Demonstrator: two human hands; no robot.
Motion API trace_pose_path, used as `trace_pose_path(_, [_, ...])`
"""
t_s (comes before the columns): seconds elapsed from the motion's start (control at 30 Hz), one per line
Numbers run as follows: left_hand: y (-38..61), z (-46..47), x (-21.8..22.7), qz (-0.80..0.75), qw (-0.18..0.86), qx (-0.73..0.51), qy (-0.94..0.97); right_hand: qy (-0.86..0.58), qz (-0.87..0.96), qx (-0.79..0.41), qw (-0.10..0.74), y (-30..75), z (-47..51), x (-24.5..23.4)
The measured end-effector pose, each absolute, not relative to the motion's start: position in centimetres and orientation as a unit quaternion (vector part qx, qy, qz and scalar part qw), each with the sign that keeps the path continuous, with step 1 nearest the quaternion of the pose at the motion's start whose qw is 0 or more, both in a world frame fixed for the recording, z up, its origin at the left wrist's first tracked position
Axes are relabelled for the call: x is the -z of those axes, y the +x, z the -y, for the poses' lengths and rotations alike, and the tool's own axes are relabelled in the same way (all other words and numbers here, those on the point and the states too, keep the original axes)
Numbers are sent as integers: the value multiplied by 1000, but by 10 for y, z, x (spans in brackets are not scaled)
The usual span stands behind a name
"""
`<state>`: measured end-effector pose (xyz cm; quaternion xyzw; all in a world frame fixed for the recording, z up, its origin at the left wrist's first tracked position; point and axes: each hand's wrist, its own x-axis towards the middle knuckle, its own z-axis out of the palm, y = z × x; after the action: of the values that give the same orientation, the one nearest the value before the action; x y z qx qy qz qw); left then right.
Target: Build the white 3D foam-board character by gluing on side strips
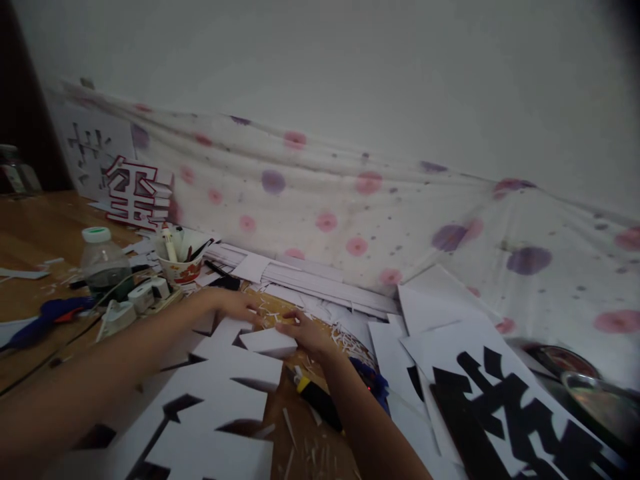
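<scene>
My left hand (239,307) reaches in from the left, its fingers drawn together at the far edge of a small white board piece (271,343). From the other side my right hand (311,337) pinches near the same edge, thumb and forefinger bent. The exact contact is blurred. This piece stands at the far end of a large white board (225,387) with angular shapes cut out of it. Below my right wrist lies a black and yellow utility knife (317,400), partly hidden by the forearm.
Paper scraps (350,340) litter the wooden table. Left are a power strip (145,300), a lidded bottle (104,260), a cup of pens (180,260) and a blue glue gun (50,320). Sheets with black characters (515,400) lie right. Long board strips (310,283) line the wall.
</scene>
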<state>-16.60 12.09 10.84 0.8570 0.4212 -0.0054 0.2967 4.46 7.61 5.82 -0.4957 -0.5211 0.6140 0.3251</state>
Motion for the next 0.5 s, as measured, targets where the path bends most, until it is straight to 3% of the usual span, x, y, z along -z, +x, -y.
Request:
trace_pose_path(0.2, [-133,-133,-127,-326,460,101,820,-491,534,-595,347,45,-63,-83])
trace_pose_path(0.5, [-119,-134,-119,-315,493,92,806,-509,513,-569,392,50,-41,-73])
